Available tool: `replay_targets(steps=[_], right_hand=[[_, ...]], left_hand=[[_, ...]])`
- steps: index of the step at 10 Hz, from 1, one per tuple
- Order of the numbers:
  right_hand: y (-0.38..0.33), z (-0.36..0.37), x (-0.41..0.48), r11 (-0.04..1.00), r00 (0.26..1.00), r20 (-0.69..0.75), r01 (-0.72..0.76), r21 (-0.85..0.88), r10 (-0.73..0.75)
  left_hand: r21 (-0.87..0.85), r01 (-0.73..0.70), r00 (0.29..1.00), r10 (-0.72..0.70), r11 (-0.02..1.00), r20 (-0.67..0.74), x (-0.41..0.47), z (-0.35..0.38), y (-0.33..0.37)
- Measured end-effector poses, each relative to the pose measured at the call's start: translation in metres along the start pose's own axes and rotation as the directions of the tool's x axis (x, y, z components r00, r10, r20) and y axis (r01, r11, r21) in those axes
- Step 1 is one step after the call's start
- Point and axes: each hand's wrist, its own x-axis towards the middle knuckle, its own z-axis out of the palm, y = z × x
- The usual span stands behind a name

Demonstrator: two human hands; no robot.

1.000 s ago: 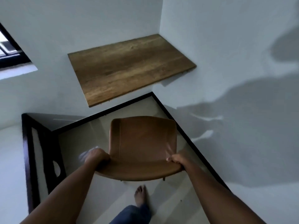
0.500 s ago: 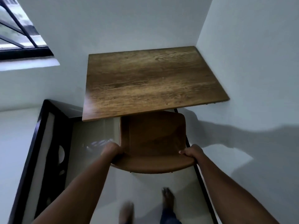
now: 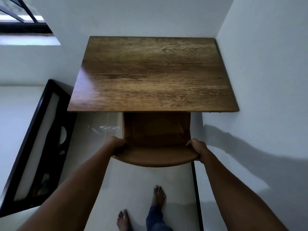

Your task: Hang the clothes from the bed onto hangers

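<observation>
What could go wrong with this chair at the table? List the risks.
1. The left hand and right hand grip the chair by its back. Pushed further in, they might get pinched against the edge of the table.
2. The bare foot stands close behind the chair. Pulling it back could catch the toes.

Left hand [image 3: 117, 145]: curled round the chair's [image 3: 156, 130] left edge, knuckles up.
Right hand [image 3: 197, 150]: gripping its right edge — thumb over the rim.
Arms: bare, both stretched forward, nearly straight.
Feet: bare — right foot [image 3: 159, 195] ahead of left foot [image 3: 122, 219].
</observation>
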Motion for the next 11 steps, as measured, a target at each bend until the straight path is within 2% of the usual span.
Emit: replay_targets(steps=[1, 3, 5, 7, 9, 10, 11], right_hand=[[-0.002, 0.005, -0.021, 0.995, 0.992, 0.108, -0.071, 0.070, 0.064], [-0.019, 0.002, -0.014, 0.998, 0.998, 0.065, 0.001, 0.062, -0.005], [-0.050, 0.006, -0.003, 0.998, 0.995, 0.094, 0.029, 0.061, -0.035], [-0.058, 0.007, 0.000, 0.990, 0.994, 0.088, 0.055, 0.133, -0.067], [-0.039, 0.015, -0.025, 0.955, 0.992, 0.031, 0.108, 0.277, -0.121], [-0.024, 0.023, -0.051, 0.951, 0.984, -0.027, 0.177, 0.254, -0.176], [-0.006, 0.033, -0.086, 0.956, 0.967, -0.104, 0.248, 0.156, -0.233]], left_hand=[[-0.136, 0.100, 0.990, -0.085, 0.986, 0.114, -0.013, -0.002, -0.005], [-0.237, 0.035, 0.998, -0.046, 0.971, -0.043, -0.017, -0.002, 0.000], [-0.212, -0.004, 0.995, -0.017, 0.977, -0.099, -0.006, -0.016, 0.024], [-0.293, -0.038, 0.993, 0.004, 0.955, -0.116, 0.002, -0.022, 0.029], [-0.458, -0.103, 0.994, 0.071, 0.883, -0.086, -0.040, -0.017, 0.000], [-0.508, -0.115, 0.993, 0.088, 0.854, -0.078, -0.067, -0.010, -0.014], [-0.458, -0.195, 0.981, 0.182, 0.867, -0.072, -0.096, -0.008, -0.033]])
